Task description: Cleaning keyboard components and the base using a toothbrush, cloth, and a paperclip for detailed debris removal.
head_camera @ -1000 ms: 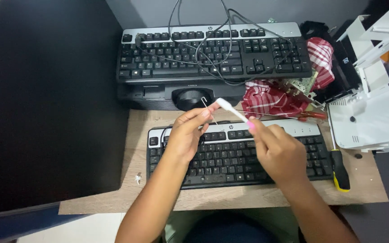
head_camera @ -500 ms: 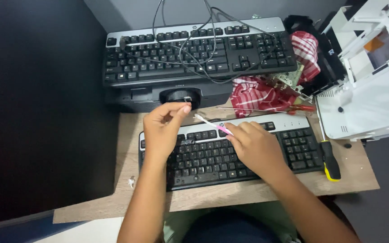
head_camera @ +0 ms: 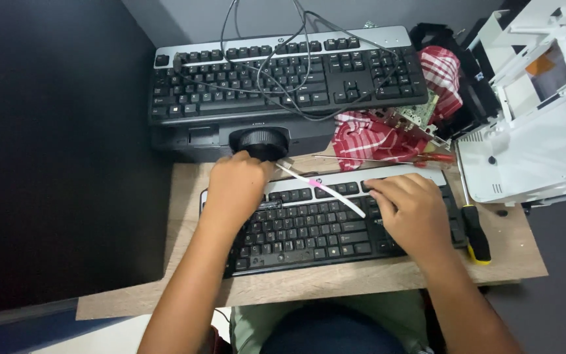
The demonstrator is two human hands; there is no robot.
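The thin white tool [head_camera: 325, 189] with the pink band lies slantwise across the top edge of your near keyboard [head_camera: 309, 229], one end pinched in the curled fingers of your left hand [head_camera: 234, 187], the other end free over the keys. Your right hand [head_camera: 411, 213] rests flat on the right side of that keyboard, fingers loosely bent and gripping nothing. Just behind your left knuckles stands a round black knob [head_camera: 260, 141] on a dark box. A second keyboard [head_camera: 283, 75] sits atop that box, draped in tangled cables [head_camera: 283, 46]. A red checked cloth [head_camera: 368, 137] and a circuit board lie to the right. A yellow-tipped screwdriver [head_camera: 474, 226] lies beside your right hand, near a white machine [head_camera: 532, 124]. Your left fingertips are hidden, so the exact pinch is hard to make out.
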